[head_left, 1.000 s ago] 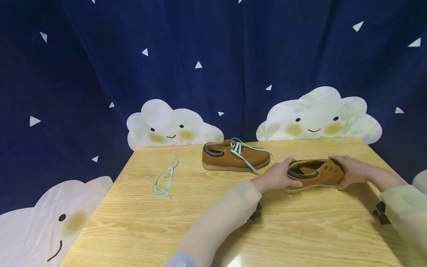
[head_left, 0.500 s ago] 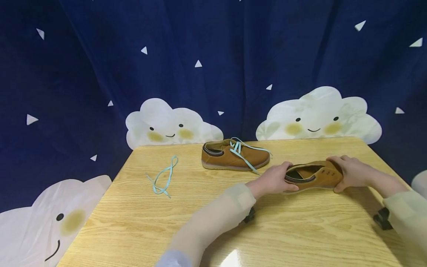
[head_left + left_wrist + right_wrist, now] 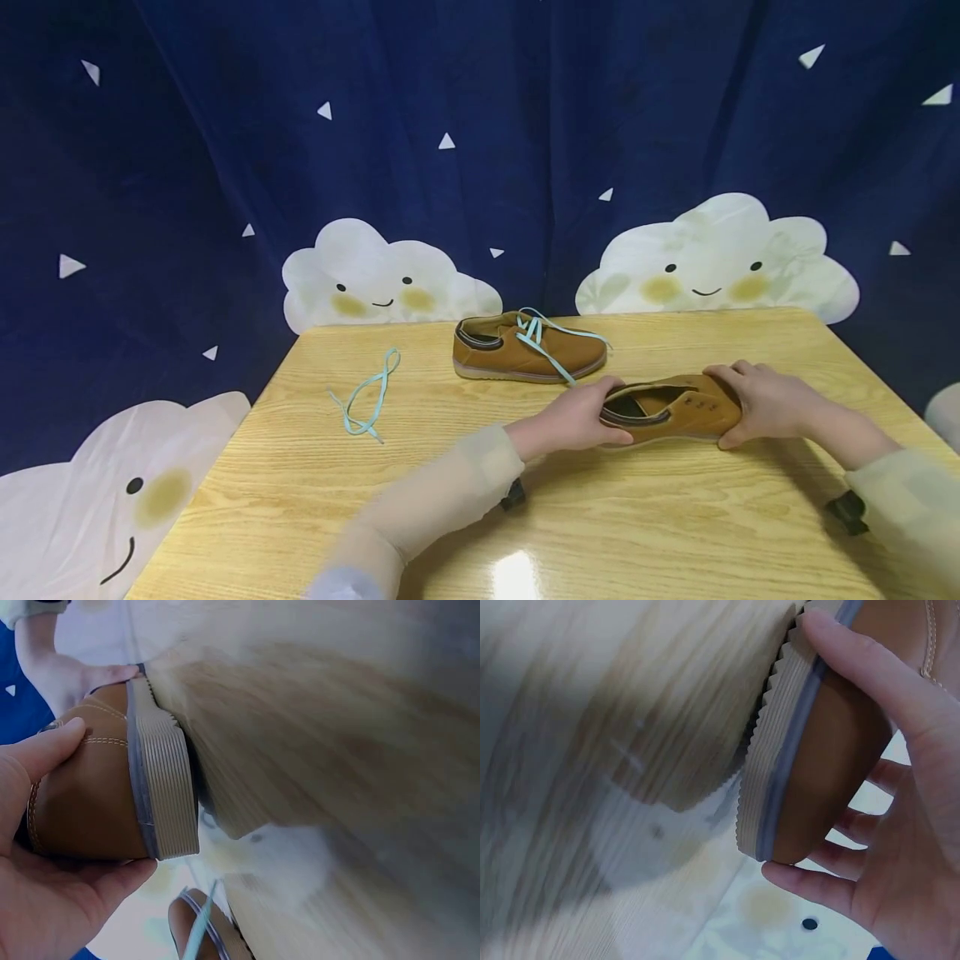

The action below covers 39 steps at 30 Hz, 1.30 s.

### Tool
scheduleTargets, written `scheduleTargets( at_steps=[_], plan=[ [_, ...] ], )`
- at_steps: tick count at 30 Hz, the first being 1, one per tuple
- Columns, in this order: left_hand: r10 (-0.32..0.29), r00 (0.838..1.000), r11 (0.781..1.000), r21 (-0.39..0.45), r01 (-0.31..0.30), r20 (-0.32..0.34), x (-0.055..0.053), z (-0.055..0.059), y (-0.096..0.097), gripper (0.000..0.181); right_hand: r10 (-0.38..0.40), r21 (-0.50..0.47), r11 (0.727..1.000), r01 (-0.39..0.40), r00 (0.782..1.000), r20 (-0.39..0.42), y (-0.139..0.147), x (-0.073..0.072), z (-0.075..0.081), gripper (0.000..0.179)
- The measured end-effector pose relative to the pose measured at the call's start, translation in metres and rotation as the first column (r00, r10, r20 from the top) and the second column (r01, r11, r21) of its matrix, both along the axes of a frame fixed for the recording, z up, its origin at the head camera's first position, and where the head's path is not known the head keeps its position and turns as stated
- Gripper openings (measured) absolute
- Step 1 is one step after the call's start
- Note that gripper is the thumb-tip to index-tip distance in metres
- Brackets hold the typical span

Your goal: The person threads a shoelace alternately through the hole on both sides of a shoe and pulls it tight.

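Both hands grip a brown shoe with empty eyelets, low over the right half of the table. My left hand holds its heel, thumb on the near side; the left wrist view shows the heel between thumb and fingers. Round the toe curls my right hand; in the right wrist view its thumb presses the sole edge and its fingers wrap the toe. Behind and to the left, a second brown shoe stands upright, a pale blue lace threaded in it with loose ends hanging.
A loose pale blue shoelace lies looped on the left part of the wooden table. At the table's back edge hangs a dark blue curtain with white clouds and triangles.
Both hands have moved left and slightly nearer with the held shoe, away from the table's right side. The other shoe and the loose lace stay where they were.
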<state>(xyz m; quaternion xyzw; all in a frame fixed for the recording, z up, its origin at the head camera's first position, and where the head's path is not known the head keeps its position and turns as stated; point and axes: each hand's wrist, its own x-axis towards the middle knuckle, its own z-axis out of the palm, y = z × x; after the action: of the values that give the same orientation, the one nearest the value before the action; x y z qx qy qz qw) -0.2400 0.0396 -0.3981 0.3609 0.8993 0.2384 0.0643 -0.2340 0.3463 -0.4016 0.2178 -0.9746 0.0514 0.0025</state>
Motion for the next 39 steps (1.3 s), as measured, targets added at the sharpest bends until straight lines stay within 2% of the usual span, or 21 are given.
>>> scheduleTargets(
  at_steps=[8,19,29,39],
  plan=[
    [-0.014,1.0,1.0,-0.001,0.014,-0.025,0.001,-0.005,-0.034,0.075,0.005,0.015,1.0,-0.004,0.999,-0.054,-0.031,0.007,0.0,0.112],
    [-0.046,0.997,0.999,0.009,0.046,0.062,-0.004,-0.003,-0.085,0.076,0.058,0.029,0.998,-0.056,0.995,-0.076,-0.072,0.012,0.0,0.111],
    [-0.05,0.995,0.999,0.006,0.05,0.084,-0.011,0.0,-0.126,0.075,0.104,0.034,0.994,-0.101,0.989,-0.109,-0.106,0.007,-0.004,0.107],
    [-0.051,0.99,0.999,-0.005,0.052,0.131,-0.02,0.009,-0.161,0.074,0.127,0.032,0.992,-0.124,0.982,-0.141,-0.136,0.004,-0.005,0.099]
  ],
)
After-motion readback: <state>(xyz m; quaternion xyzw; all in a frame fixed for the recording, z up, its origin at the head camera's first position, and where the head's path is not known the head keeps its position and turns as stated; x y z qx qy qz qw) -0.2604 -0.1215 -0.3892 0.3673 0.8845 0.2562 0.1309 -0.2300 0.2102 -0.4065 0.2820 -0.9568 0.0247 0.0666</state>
